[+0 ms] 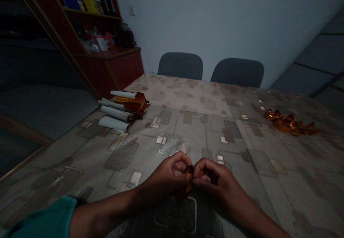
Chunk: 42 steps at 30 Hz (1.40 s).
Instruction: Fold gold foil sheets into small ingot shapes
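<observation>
The gold foil piece is located at the near middle of the scene, between the two hands and above the patterned worktop. Its visible long axis runs roughly far to near; whether it stands upright or tilts cannot be determined. The left hand has its grip closed on the piece, thumb on the near side and curled fingers behind. The right hand has thumb and forefinger drawn together at the right edge of the piece; whether this grip pinches the foil or only touches it cannot be determined. Governing relation: the piece lies directly right of the left grip and directly left of the right fingertips, with more of it covered by the left hand. Farther left, curled sheets, pale and gold, lie at the worktop edge. Farther right, a row of folded gold pieces rests well apart from both hands. Two chairs stand at the far edge, right of a red-brown cabinet
</observation>
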### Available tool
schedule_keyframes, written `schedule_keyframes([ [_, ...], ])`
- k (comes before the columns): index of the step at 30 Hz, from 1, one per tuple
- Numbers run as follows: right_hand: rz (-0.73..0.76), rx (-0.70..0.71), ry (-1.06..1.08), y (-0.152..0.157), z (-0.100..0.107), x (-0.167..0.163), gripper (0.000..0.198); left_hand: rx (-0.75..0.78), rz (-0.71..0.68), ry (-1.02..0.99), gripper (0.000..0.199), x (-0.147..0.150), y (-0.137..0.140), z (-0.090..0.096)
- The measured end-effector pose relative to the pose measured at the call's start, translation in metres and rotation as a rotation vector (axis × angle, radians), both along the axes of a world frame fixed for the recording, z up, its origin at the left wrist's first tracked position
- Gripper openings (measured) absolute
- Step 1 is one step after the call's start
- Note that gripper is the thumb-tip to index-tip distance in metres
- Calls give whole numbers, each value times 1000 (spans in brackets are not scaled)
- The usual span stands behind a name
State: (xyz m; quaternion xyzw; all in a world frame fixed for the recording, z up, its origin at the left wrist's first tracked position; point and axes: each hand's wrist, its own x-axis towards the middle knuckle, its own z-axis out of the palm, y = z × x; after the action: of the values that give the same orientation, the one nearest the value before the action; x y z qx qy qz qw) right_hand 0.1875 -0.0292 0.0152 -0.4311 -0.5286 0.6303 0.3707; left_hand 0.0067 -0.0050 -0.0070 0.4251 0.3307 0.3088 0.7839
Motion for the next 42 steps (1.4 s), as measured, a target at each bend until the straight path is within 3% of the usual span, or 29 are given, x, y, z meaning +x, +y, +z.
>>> schedule_keyframes([
  [6,-8,3,-17,-1,-4,-1,20,20,-3,-10,45,1,-1,3],
  [14,-114,238,-261,-4,-7,-12,12,92,6,-1,37,2,-8,1],
  [21,-148,267,-279,-6,-9,-16,12,128,47,82,29,4,-10,3],
  [26,-122,210,-232,-5,-10,-15,17,68,10,15,29,3,-8,-2],
  [32,-144,23,-31,1,-8,-6,20,-35,-129,-47,45,-8,7,0],
  [37,-153,-19,73,3,-11,-1,23,-19,-93,-58,49,-9,9,4],
  [42,-132,-12,119,0,-5,-2,23,-3,-60,-100,51,-6,9,-3],
])
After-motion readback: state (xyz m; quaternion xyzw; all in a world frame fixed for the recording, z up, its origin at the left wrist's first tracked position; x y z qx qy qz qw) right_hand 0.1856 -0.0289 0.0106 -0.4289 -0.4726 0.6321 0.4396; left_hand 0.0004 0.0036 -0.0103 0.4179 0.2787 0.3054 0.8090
